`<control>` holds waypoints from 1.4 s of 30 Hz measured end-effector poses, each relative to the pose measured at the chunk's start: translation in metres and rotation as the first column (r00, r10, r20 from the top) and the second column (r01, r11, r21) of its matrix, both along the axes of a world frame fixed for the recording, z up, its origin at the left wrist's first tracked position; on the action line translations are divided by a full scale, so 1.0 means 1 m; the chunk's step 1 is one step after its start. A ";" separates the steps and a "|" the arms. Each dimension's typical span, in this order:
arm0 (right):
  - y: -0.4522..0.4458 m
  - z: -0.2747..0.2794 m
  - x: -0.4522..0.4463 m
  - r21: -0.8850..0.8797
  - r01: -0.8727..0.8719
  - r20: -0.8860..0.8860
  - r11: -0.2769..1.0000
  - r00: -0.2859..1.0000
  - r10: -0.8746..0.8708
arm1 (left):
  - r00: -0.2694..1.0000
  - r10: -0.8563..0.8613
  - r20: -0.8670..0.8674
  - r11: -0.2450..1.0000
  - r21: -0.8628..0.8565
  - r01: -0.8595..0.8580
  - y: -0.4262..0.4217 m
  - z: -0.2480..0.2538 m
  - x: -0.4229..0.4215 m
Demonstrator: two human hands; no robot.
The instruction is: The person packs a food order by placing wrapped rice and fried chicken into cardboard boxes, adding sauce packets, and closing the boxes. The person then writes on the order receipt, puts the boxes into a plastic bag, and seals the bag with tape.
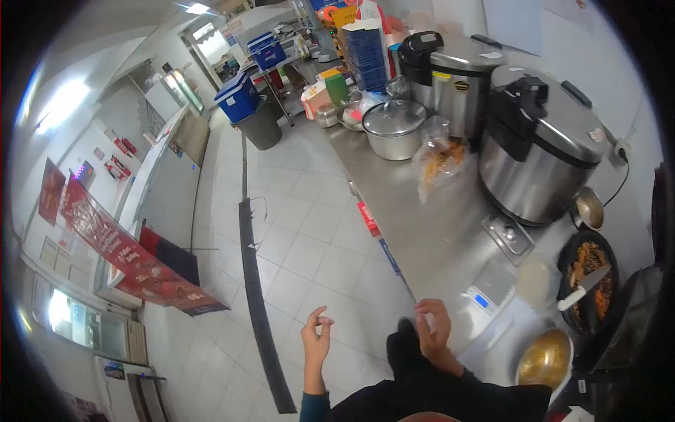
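Observation:
Over the tiled floor, my left hand (pixel 316 336) is raised with its fingers loosely bent and apart, holding nothing. Beside the near edge of the steel counter (pixel 401 218) is my right hand (pixel 434 332), its fingers curled but apart from the thumb, with nothing seen in it. Whether it touches the counter edge I cannot tell. Closest to it on the counter is a kitchen scale (pixel 490 287) with a lit blue display. To the scale's right are a round translucent lid or container (pixel 538 280) and a dark pan of browned food (pixel 603 299) with a white-handled knife (pixel 585 287) across it.
Two large steel rice cookers (pixel 538 151) stand against the wall, beside a lidded pot (pixel 395 130) and a plastic bag of orange food (pixel 441 162). A metal bowl (pixel 545 357) sits at the near right. A blue cooler (pixel 238 96) tops a grey bin (pixel 260 128) farther off.

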State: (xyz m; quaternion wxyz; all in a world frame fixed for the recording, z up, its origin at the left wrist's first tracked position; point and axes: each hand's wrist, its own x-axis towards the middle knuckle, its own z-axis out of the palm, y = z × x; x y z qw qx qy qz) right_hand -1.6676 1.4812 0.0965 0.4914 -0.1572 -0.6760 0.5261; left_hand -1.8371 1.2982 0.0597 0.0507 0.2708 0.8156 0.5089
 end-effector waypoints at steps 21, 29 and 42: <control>0.470 0.023 -0.590 0.596 0.300 0.541 0.745 0.535 -0.649 | 0.889 -0.439 0.132 0.895 -0.020 0.445 0.245 -0.002 -0.462; 0.538 -0.013 -0.609 0.507 0.342 0.581 0.791 0.543 -0.607 | 0.571 -0.754 -0.325 0.615 -0.041 0.788 0.539 0.006 -0.572; 0.496 -0.012 -0.616 0.559 0.343 0.638 0.755 0.404 -0.656 | 0.382 -0.778 -0.499 0.518 -0.164 0.840 0.747 -0.030 -0.594</control>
